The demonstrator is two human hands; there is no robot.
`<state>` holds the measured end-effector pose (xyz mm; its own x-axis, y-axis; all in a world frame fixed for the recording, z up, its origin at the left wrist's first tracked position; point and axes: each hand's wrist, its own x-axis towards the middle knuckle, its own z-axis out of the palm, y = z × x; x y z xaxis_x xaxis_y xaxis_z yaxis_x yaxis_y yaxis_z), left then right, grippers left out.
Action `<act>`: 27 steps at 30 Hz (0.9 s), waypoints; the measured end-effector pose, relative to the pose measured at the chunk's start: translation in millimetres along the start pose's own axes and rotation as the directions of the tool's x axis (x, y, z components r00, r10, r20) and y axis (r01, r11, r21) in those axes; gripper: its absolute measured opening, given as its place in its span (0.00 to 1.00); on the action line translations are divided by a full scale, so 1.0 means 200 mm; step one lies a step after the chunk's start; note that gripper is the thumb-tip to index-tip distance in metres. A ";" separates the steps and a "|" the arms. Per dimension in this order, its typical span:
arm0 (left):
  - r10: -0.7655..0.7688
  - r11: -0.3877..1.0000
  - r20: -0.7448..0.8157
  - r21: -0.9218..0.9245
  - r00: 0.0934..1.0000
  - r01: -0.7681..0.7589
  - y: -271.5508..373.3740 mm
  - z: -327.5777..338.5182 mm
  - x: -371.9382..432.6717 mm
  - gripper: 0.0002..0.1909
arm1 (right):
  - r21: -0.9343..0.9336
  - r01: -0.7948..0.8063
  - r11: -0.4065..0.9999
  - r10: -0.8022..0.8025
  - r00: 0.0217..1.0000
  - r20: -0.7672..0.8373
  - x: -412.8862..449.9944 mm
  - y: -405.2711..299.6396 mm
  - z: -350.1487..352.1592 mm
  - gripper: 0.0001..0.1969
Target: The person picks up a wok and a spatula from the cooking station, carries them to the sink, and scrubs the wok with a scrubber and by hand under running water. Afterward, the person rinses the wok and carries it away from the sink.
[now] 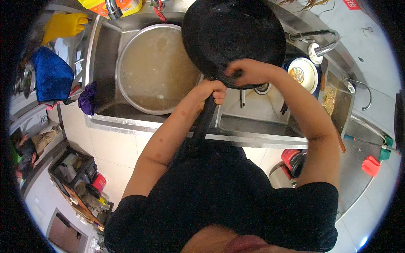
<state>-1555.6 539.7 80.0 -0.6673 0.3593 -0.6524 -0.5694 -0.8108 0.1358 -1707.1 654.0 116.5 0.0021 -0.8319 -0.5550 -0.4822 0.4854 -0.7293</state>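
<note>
A black pan is held tilted above the steel sink, partly over the divider between two basins. My left hand is closed around its black handle, close to where it joins the pan. Inside the pan's near edge lies my right hand, its fingers blurred and curled; whether they hold something cannot be told. To the left, a large round metal basin of cloudy brownish water stands in the left sink bowl. Under the pan, the right bowl shows a drain and a metal utensil handle.
Cream dishes with food bits stand at the right, beneath a curved faucet. A purple cloth hangs over the sink's left edge. Yellow rubber gloves and a blue cloth are farther left. Food scraps lie at the far right.
</note>
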 end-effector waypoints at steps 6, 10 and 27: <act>-0.026 1.000 0.063 -0.012 0.998 0.027 0.02 0.03 0.00 0.08 | 0.116 0.136 0.984 -0.101 0.959 -0.266 0.08 -0.06 0.06 0.17; -0.032 0.997 0.031 0.071 0.999 0.030 0.03 0.03 0.01 0.09 | 0.156 0.167 0.974 -0.068 0.863 -0.500 0.19 -0.11 0.12 0.18; -0.003 0.979 0.129 0.200 0.992 -0.023 -0.05 -0.13 0.19 0.10 | -0.371 0.078 0.925 -0.199 0.933 -0.299 -0.03 0.06 0.13 0.28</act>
<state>-1563.6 549.5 34.4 -0.7220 0.4180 -0.5514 -0.6383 -0.7100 0.2974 -1690.1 672.1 100.8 -0.1641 -0.9534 -0.2531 -0.7714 0.2839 -0.5696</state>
